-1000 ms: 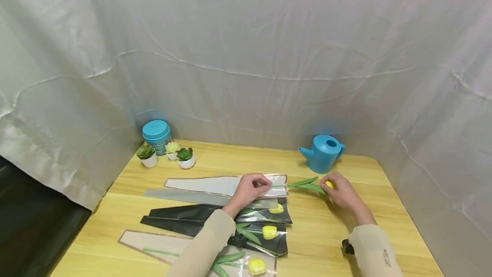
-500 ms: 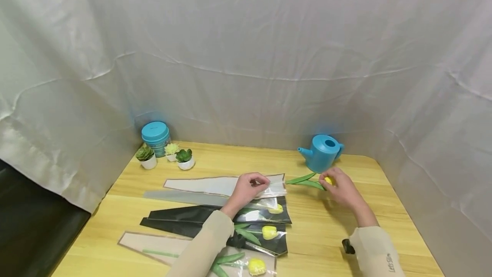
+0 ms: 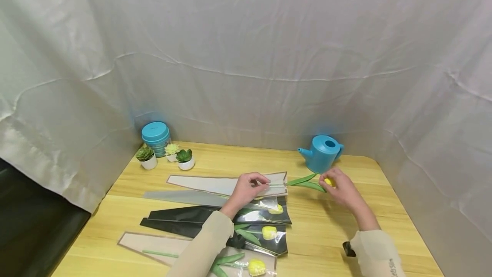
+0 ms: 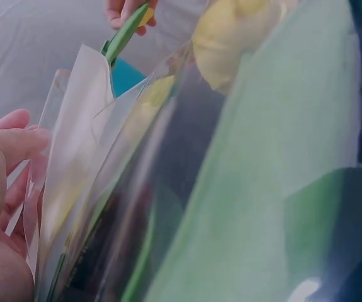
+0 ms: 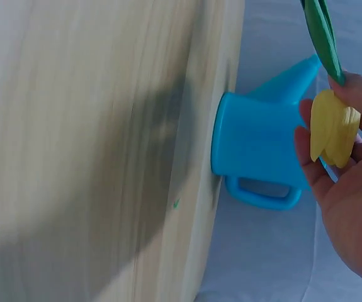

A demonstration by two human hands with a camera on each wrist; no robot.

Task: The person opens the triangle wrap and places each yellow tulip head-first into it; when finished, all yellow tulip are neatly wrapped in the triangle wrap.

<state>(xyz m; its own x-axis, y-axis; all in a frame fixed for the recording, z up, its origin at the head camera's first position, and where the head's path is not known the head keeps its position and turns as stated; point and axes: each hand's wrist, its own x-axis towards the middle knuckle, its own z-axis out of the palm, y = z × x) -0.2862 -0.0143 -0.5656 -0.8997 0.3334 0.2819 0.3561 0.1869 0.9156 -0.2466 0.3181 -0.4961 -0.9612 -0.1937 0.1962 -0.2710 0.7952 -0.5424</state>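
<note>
My left hand (image 3: 246,190) pinches the clear film of a white flower sleeve (image 3: 211,183) that lies farthest back among the sleeves. In the left wrist view, thumb and fingers meet at the film's edge beside the white backing (image 4: 80,113). Opposite the sleeve's mouth, my right hand (image 3: 342,189) holds a yellow artificial tulip (image 3: 312,185) near its bloom. The stem runs into the sleeve, while the green leaves stay outside its mouth. The right wrist view shows the yellow bloom (image 5: 333,129) within the curled fingers, with the thumb at the leaf's base.
Toward the front lie a grey sleeve (image 3: 173,195), black sleeves (image 3: 173,213) and a pale pink sleeve (image 3: 134,239), with yellow tulips inside several. A blue watering can (image 3: 320,157) stands behind my right hand. Potted succulents (image 3: 186,161) and a blue-lidded jar (image 3: 155,132) occupy the back left corner.
The white sleeve has shifted slightly back, and its film, bunched over the stem half a second ago, now shows the stem through it. The tulip has edged slightly left; both hands have hardly moved.
</note>
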